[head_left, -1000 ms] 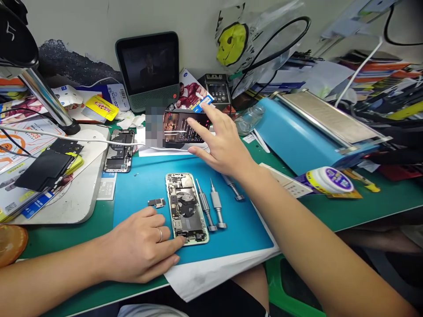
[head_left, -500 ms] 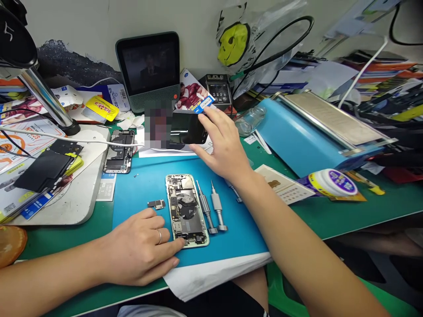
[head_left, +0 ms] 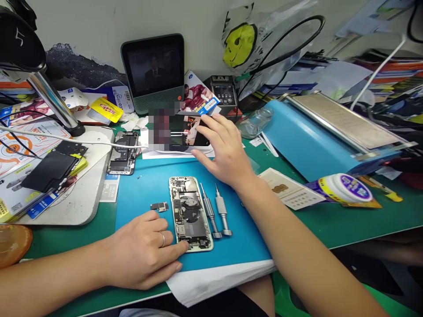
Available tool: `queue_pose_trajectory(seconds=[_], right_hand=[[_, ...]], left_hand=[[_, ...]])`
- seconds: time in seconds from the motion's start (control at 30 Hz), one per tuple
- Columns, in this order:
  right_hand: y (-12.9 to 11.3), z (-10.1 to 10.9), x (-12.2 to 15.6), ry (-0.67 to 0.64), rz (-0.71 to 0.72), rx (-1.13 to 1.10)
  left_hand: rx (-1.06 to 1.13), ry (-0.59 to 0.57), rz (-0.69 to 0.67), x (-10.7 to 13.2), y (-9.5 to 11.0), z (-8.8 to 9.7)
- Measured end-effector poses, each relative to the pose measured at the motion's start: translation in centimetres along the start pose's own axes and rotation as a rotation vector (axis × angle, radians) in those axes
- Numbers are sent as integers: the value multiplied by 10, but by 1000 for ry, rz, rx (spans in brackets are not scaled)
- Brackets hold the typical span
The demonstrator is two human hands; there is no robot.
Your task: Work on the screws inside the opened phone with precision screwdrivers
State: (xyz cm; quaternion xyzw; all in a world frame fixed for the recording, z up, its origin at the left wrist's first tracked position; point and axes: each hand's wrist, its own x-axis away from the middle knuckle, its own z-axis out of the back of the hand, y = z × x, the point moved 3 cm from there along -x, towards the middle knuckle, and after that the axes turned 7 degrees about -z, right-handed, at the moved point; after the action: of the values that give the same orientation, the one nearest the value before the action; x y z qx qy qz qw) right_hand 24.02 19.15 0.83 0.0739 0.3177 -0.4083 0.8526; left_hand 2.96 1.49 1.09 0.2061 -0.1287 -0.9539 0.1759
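The curled left hand touches the opened smartphone near its bottom edge; the spread right hand overlaps the lit smartphone, bare mat between.

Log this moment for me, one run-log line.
left hand: fingertip on opened phone, lower end | right hand: at lit phone | two screwdrivers: on blue mat

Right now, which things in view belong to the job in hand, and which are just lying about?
Seemingly in use:
opened phone, touched by the left hand
lit phone, at the right hand
two screwdrivers beside the opened phone
blue mat beneath

Probably just lying about:
yellow packet
white-lidded tub
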Motion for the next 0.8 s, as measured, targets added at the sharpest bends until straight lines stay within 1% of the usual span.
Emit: queue_pose_trajectory(seconds=[0.13, 0.23, 0.37, 0.5, 0.8], right_hand=[[-13, 4, -3, -25, 11, 3], [-28, 4, -5, -72, 99, -14], [-45, -1, -4, -151, 232, -50], [-48, -5, -1, -142, 275, -69], [-51, -7, -1, -138, 251, -109]], left_hand=[[0, -3, 2, 1, 0, 0], [-10, -5, 7, 0, 1, 1], [-4, -5, 12, -1, 2, 1], [-6, -6, 15, -1, 2, 0], [1, -9, 18, 0, 1, 0]])
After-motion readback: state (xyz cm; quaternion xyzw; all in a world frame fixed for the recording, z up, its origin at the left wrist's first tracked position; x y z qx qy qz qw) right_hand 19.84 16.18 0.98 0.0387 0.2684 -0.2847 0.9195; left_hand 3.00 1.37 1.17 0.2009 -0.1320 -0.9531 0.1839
